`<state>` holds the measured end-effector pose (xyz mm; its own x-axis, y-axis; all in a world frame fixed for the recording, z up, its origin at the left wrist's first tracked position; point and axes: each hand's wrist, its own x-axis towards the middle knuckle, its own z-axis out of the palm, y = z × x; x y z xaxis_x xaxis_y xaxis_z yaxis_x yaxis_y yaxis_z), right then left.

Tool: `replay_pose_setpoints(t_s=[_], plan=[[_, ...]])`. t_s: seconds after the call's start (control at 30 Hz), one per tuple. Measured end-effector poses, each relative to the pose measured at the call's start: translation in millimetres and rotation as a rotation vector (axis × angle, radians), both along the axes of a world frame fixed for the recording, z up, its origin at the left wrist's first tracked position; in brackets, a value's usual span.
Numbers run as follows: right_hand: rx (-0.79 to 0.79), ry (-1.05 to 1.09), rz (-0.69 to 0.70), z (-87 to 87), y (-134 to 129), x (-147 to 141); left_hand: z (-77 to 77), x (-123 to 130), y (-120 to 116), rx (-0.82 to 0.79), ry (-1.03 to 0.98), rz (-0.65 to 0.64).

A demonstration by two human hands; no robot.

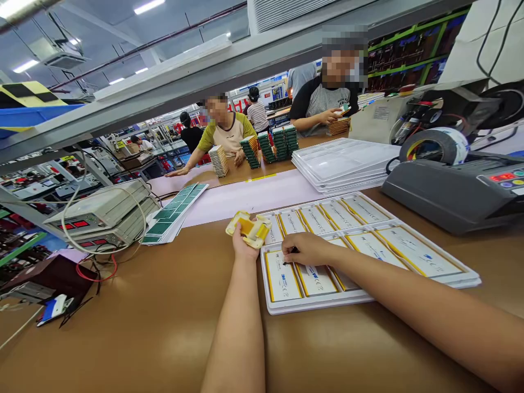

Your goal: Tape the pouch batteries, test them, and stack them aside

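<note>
My left hand (pixel 244 248) is closed around a cream-coloured plastic piece with a yellow middle (pixel 258 231), held just off the tray's left edge. My right hand (pixel 306 249) pinches a slim black pen-like tool (pixel 293 250); its dark tip is at the upper part of the nearest left battery cell (pixel 281 281). Flat white cells with yellow edges and printed marks lie in two rows of a white plastic tray (pixel 323 302). My right forearm crosses over the front row and hides part of several cells.
Grey tape dispenser (pixel 454 185) stands right, beside stacked white trays (pixel 344 158). Green-and-white sheets (pixel 176 210) and stacked power supplies (pixel 104 213) are on the left. Two co-workers (pixel 225 128) (pixel 327 98) sit opposite behind stacked parts (pixel 282 144). A metal beam (pixel 184 82) crosses overhead.
</note>
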<state>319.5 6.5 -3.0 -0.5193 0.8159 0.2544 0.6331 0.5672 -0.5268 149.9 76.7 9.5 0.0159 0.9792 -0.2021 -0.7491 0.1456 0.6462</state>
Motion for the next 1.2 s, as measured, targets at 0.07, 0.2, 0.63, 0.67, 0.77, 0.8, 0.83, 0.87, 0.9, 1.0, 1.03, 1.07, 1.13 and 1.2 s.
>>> replay_pose_setpoints(t_s=[0.07, 0.2, 0.63, 0.67, 0.77, 0.8, 0.83, 0.87, 0.9, 1.0, 1.03, 1.07, 1.13, 1.2], plan=[[0.006, -0.002, -0.009, 2.5, -2.1, -0.8, 1.6, 0.2, -0.7, -0.009, 0.010, 0.004], [0.041, -0.019, -0.030, 5.4, -6.3, -4.4, 3.5, 1.1, -1.1, -0.004, 0.018, 0.015], [-0.347, 0.063, 0.034, 14.4, 12.6, 48.2, 3.1, 0.2, 1.0, -0.005, 0.011, 0.024], [-0.311, -0.001, -0.021, 13.0, 14.7, 52.1, 3.1, 0.1, 1.2, -0.010, 0.011, 0.025], [-0.224, -0.092, -0.008, 9.5, 19.5, 53.0, 3.6, 0.1, 1.3, -0.016, 0.014, 0.025], [-0.232, -0.108, 0.045, 9.3, 20.8, 51.6, 3.8, 0.1, 1.3, -0.016, 0.016, 0.025], [-0.263, -0.119, 0.105, 9.6, 21.7, 50.2, 3.9, 0.0, 1.4, -0.015, 0.018, 0.024], [-0.304, -0.124, 0.165, 10.3, 22.4, 49.4, 4.0, -0.1, 1.6, -0.015, 0.019, 0.024], [-0.335, -0.123, 0.206, 11.1, 22.8, 49.1, 4.1, -0.2, 2.0, -0.015, 0.019, 0.022], [-0.284, -0.091, 0.138, 12.0, 22.2, 51.1, 4.7, -0.2, 3.2, -0.019, 0.011, 0.017], [-0.244, -0.078, 0.095, 11.7, 21.7, 52.0, 5.0, 0.0, 3.5, -0.019, 0.007, 0.014], [-0.220, -0.069, 0.068, 11.1, 21.3, 52.9, 5.4, 0.2, 3.5, -0.019, 0.003, 0.011], [-0.226, -0.065, 0.074, 9.9, 21.0, 53.8, 6.3, 0.5, 3.3, -0.019, 0.001, 0.009], [-0.247, -0.079, 0.108, 9.4, 21.8, 53.3, 7.1, 0.5, 3.1, -0.019, 0.010, 0.014]])
